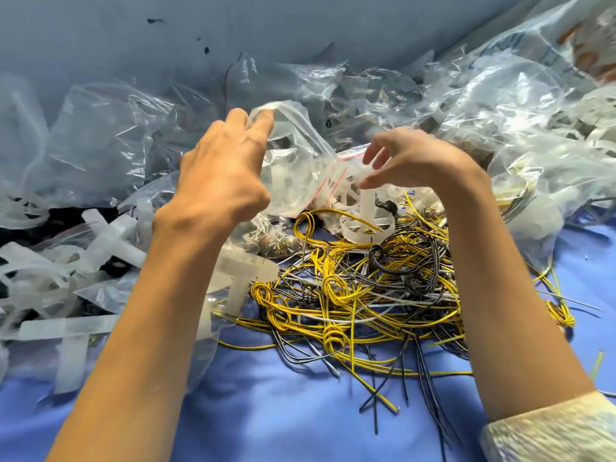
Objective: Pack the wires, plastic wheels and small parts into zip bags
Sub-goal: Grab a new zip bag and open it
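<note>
Grip of the left hand [223, 171] is closed on the upper edge of a clear zip bag [296, 151], its fingers [265, 121] pinching the plastic and holding the bag raised above the pile. The right hand [413, 158] is at the bag's other side, beside the red seal line. Its fingers are curled and its thumb and forefinger are apart. Blur hides whether this grip has the plastic or only touches it. Pale plastic shapes show dimly through the bag's wall.

Just below the right hand, a white plastic wheel [363, 225] with spokes lies at the near end of the bag, resting on the wires [366, 295]. The wires form a loose tangle of yellow, black and white strands, some wound into small coils, spread on the blue cloth [283, 401] that covers the tabletop between the two forearms.

Under the left wrist lies a small bag of metal parts [273, 245]. To the left, white plastic cross pieces [110, 241] lie jumbled among more clear bags. Behind the hands and off to the right, a heap of crumpled clear bags [500, 111] is banked against a blue backdrop. A pale knitted sleeve [550, 428] covers the right forearm near the lower edge.
</note>
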Available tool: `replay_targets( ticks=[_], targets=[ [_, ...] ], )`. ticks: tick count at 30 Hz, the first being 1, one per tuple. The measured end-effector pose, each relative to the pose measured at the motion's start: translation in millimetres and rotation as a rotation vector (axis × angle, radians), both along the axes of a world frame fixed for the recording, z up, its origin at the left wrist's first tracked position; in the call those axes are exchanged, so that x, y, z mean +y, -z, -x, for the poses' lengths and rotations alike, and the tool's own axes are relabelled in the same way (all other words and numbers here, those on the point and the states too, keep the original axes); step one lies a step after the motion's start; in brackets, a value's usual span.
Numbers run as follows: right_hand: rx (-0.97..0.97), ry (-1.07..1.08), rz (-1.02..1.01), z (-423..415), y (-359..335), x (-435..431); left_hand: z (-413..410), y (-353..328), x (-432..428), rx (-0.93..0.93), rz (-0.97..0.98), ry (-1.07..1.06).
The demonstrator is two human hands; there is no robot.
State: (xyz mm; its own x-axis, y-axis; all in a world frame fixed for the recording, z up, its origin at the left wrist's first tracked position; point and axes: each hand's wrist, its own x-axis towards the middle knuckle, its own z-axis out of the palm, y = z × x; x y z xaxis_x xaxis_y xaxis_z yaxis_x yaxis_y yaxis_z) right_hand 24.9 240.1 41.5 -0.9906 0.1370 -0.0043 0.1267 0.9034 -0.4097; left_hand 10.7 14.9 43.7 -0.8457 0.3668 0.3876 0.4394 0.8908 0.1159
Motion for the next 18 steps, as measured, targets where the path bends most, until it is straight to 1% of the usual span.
replay_targets(
  ticks=[2, 5, 8, 10, 13, 15, 18],
  targets=[
    [-0.045, 0.006, 0.038, 4.8, 5.5, 1.9, -0.3, 0.5, 0.1, -0.03, -0.003, 0.017],
    [-0.165, -0.064, 0.107, 3.1, 6.5, 3.3, -1.0, 0.3, 0.9, -0.033, -0.035, 0.027],
    [-0.216, -0.101, 0.047, 2.2, 10.3, 0.7, -0.1, 0.1, 0.5, -0.03, -0.067, 0.032],
    [-0.171, -0.109, 0.016, 2.3, 11.5, -2.2, 0.4, 1.0, 0.6, -0.032, -0.087, 0.04],
    [-0.041, -0.142, -0.031, -1.7, 4.0, -5.4, 2.5, 1.3, 0.0, -0.045, -0.128, 0.062],
    [0.057, -0.144, 0.003, -5.3, -4.7, -5.7, 3.4, 1.2, 0.0, -0.031, -0.162, 0.066],
    [0.267, -0.093, 0.065, -11.2, -16.6, -7.6, 3.9, 0.7, 0.8, 0.009, -0.209, 0.074]
  ],
)
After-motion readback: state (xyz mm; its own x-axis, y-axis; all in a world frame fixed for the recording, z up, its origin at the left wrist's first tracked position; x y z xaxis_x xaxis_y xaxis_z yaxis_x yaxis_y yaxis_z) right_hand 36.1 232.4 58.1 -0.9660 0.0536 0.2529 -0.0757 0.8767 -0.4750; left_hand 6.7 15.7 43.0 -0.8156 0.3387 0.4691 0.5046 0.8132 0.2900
